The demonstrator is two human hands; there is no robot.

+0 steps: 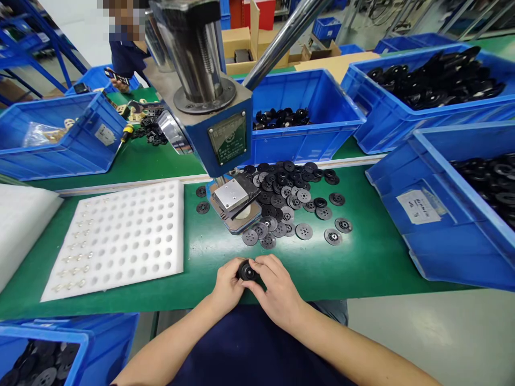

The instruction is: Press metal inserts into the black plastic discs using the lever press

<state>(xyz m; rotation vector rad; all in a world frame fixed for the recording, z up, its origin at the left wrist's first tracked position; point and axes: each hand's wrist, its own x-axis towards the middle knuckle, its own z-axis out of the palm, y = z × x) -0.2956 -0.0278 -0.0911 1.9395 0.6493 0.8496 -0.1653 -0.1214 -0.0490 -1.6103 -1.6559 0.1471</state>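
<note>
Near the front edge of the green table, my left hand (227, 284) and my right hand (276, 287) are both closed around a small round black plastic part (247, 271). Its stepped face with a central hub points up toward me. The left fingers grip its left side, and the right thumb and fingers press on its right side. Just beyond my hands lies a spread of black plastic discs (303, 231), some with rings of small holes. Amid them stands the base of a hand press (233, 195), with a metal block on it; its blue head (225, 134) rises above.
To the left lies a white foam tray (132, 236) with rows of holes and small pale parts in its left columns. Blue bins hold black parts at the back (306, 145), right (446, 214) and lower left (108, 343). Beyond the table a person (126, 59) works.
</note>
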